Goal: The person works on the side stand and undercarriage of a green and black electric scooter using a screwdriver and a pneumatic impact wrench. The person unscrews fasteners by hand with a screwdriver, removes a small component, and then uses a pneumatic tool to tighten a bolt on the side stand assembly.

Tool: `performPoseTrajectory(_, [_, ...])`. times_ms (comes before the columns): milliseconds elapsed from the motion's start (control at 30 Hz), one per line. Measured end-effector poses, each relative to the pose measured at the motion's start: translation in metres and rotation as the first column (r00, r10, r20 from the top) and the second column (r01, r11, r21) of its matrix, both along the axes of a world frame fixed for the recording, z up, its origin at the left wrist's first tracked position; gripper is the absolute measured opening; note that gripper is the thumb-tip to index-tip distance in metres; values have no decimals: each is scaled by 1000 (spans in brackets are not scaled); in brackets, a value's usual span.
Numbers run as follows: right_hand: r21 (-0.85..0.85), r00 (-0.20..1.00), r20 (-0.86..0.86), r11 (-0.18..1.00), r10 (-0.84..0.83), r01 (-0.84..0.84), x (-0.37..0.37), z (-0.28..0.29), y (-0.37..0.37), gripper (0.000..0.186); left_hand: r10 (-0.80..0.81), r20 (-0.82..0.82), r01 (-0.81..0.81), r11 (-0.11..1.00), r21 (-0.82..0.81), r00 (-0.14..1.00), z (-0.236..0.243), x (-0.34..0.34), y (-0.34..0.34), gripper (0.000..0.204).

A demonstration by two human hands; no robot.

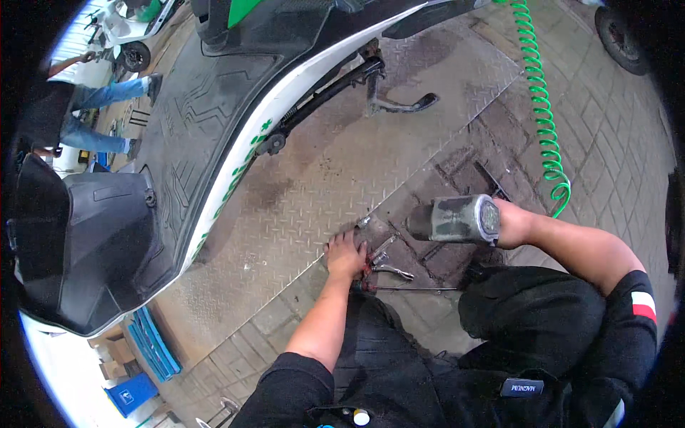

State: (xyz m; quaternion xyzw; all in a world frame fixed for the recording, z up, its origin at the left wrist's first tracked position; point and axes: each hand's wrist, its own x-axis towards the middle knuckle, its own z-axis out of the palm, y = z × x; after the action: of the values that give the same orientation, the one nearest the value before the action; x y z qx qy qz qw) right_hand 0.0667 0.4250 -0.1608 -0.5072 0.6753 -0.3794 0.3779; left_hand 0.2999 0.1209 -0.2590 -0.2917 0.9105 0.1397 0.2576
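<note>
My right hand (508,225) is closed behind a worn grey-green power tool (457,220) that looks like an impact wrench; the body of the tool hides most of the fingers. My left hand (345,255) reaches down to the edge of the metal floor plate, its fingers apart. Close beside it lie silver pliers (394,271), a red-handled tool (367,269) partly covered by the hand, and a small metal piece like a socket (364,222). A long thin rod (417,288) lies on the paving nearer to me.
A scooter (214,143) with a black footboard and white side stands on the tread plate (328,171), its side stand (407,103) lowered. A green coiled hose (540,107) hangs at right. Another person (107,100) in jeans stands at far left, near a blue bin (132,394).
</note>
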Motion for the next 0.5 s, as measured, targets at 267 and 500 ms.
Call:
performPoseTrajectory(267, [300,927,-350,954,134,-25,13,64,-13,40,-223,0,222,971,-88,975,-16,-51,-2,47])
performPoseTrajectory(500, [262,767,-593,959,245,-104,21,76,-34,45,209,-288,-93,924,370,935,-9,-39,1,41])
